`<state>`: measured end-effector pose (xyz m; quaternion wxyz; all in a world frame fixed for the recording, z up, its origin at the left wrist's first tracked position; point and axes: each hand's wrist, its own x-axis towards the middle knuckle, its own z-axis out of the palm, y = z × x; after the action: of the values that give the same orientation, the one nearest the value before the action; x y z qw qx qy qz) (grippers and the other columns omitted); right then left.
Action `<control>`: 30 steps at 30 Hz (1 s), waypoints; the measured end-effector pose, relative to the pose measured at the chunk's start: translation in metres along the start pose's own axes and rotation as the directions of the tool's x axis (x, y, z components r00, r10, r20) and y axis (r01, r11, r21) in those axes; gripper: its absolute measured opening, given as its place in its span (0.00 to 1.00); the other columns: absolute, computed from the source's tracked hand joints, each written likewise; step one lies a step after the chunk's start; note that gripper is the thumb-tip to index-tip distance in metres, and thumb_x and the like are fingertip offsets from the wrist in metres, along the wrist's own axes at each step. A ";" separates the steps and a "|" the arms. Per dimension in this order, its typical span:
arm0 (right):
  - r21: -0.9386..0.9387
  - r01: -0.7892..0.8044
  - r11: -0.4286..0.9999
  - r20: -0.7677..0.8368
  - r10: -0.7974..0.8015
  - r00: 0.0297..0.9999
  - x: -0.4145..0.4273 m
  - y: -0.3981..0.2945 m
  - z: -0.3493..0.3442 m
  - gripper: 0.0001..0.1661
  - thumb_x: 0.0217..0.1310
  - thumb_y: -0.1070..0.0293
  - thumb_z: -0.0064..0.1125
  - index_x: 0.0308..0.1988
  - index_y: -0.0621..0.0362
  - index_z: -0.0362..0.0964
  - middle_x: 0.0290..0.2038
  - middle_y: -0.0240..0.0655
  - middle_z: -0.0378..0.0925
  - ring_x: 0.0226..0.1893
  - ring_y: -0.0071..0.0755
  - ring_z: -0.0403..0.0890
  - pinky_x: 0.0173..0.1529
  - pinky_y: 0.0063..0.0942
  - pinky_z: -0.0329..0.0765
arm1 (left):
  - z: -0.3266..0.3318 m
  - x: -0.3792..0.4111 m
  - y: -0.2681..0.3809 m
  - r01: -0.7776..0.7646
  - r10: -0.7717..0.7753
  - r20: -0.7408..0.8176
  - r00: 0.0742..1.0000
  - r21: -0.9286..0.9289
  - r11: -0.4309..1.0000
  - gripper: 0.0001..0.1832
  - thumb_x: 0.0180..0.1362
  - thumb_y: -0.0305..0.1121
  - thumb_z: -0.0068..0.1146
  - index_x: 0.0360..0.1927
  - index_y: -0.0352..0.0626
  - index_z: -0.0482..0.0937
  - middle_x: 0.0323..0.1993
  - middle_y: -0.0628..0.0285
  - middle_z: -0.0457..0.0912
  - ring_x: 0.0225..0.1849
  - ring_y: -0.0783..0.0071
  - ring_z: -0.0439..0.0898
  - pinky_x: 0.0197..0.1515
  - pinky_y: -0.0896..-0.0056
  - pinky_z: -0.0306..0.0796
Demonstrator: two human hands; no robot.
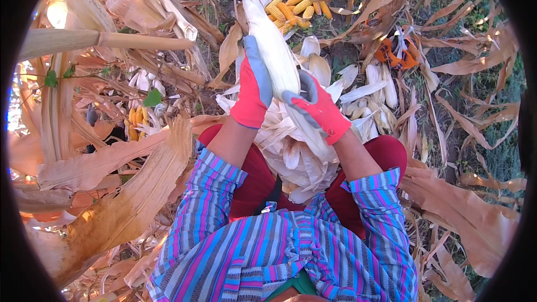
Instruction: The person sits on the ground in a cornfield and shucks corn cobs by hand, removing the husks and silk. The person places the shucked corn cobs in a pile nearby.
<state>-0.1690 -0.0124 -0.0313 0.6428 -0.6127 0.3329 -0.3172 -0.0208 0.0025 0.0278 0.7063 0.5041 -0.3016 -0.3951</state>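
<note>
An ear of corn in its pale husk (272, 50) slants upward in front of me, tip pointing away. My left hand (254, 86), in a red and grey work glove, grips its left side. At the ear's lower end, my right hand (316, 107), gloved alike, has its fingers curled on the husk. A loose husk strip (308, 134) hangs down beneath the right hand. Between my knees lies a heap of stripped husks (302, 167). The kernels of the held ear are hidden by husk.
Several bare yellow corn ears (293, 6) lie piled on the ground ahead. More yellow ears (137, 121) show through the leaves at left. A dry stalk (126, 41) juts in from the left. An orange printed piece of material (398, 55) lies among dry leaves at right.
</note>
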 end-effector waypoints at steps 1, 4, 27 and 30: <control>-0.045 0.054 0.998 0.032 -0.052 0.998 0.002 0.001 0.007 0.55 0.44 0.45 0.71 0.64 0.61 0.54 0.55 0.47 0.71 0.53 0.39 0.75 0.56 0.34 0.71 | 0.001 -0.002 -0.002 0.019 -0.020 -0.014 1.000 -0.005 1.000 0.35 0.68 0.58 0.31 0.63 0.37 0.63 0.55 0.54 0.74 0.52 0.68 0.75 0.56 0.69 0.69; -0.015 -0.092 0.996 0.102 0.093 0.990 -0.007 -0.004 0.011 0.54 0.41 0.46 0.73 0.62 0.60 0.58 0.53 0.44 0.74 0.54 0.38 0.75 0.57 0.34 0.71 | -0.004 -0.001 -0.013 0.106 -0.106 0.019 0.994 -0.040 0.994 0.33 0.69 0.55 0.32 0.61 0.35 0.66 0.53 0.56 0.76 0.50 0.70 0.77 0.55 0.70 0.70; 0.003 -0.018 1.000 0.469 0.015 0.883 -0.029 -0.031 -0.004 0.48 0.40 0.55 0.75 0.58 0.62 0.64 0.51 0.37 0.76 0.52 0.31 0.75 0.56 0.31 0.70 | 0.002 -0.014 0.033 0.523 -0.130 0.655 0.745 -0.451 0.723 0.50 0.54 0.73 0.38 0.64 0.35 0.62 0.51 0.43 0.76 0.48 0.49 0.80 0.46 0.49 0.77; -0.029 -0.115 0.993 0.578 0.110 0.808 -0.030 -0.030 -0.004 0.46 0.40 0.55 0.76 0.57 0.63 0.66 0.51 0.37 0.76 0.52 0.29 0.74 0.56 0.31 0.70 | -0.006 -0.015 0.029 0.549 -0.100 0.700 0.707 -0.454 0.702 0.41 0.60 0.65 0.40 0.60 0.36 0.67 0.49 0.47 0.77 0.46 0.54 0.80 0.47 0.53 0.76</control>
<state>-0.1894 0.0081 0.0001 0.7335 -0.6568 0.1562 -0.0786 -0.0161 0.0230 0.0529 0.6023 0.1210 -0.2666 -0.7426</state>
